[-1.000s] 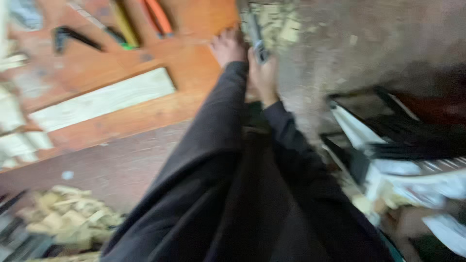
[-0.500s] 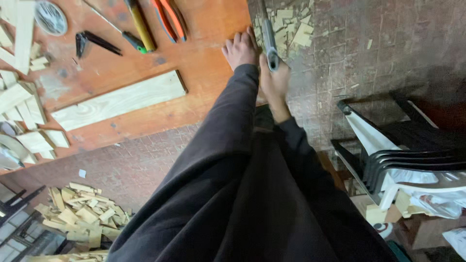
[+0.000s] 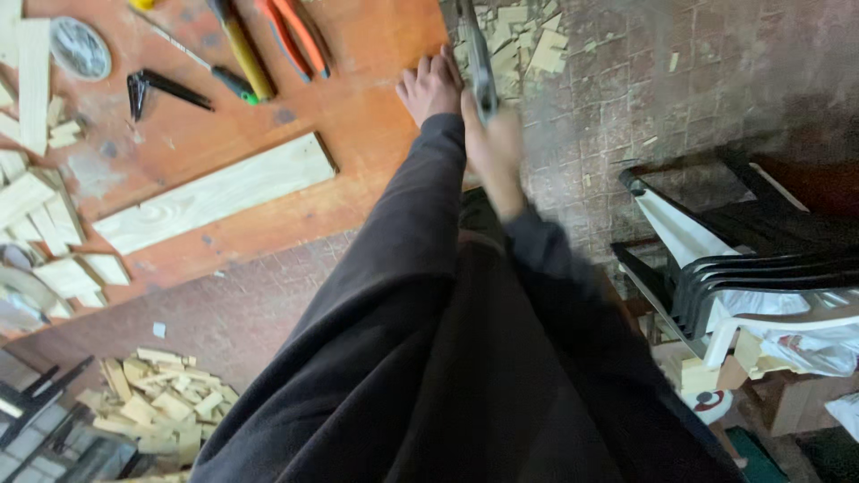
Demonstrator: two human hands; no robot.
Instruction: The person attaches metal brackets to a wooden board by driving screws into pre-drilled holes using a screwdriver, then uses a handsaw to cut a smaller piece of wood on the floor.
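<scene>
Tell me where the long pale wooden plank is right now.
In the head view the plank lies flat on the orange tabletop, left of the left hand, below the orange-handled pliers.

Just one head cam, looking steeply down past the dark sleeves at the orange workbench (image 3: 358, 107) edge and brick floor (image 3: 698, 98); the right hand (image 3: 494, 148) looked blurry.

A long pale wooden plank (image 3: 215, 192) lies on the orange-brown surface (image 3: 358, 116), near orange-handled pliers (image 3: 291, 34) and a yellow-handled tool (image 3: 242, 49). Stacked dark plastic chairs (image 3: 752, 259) stand on the brick floor (image 3: 680, 80), and small pale wood offcuts (image 3: 152, 407) lie heaped below the surface.
</scene>
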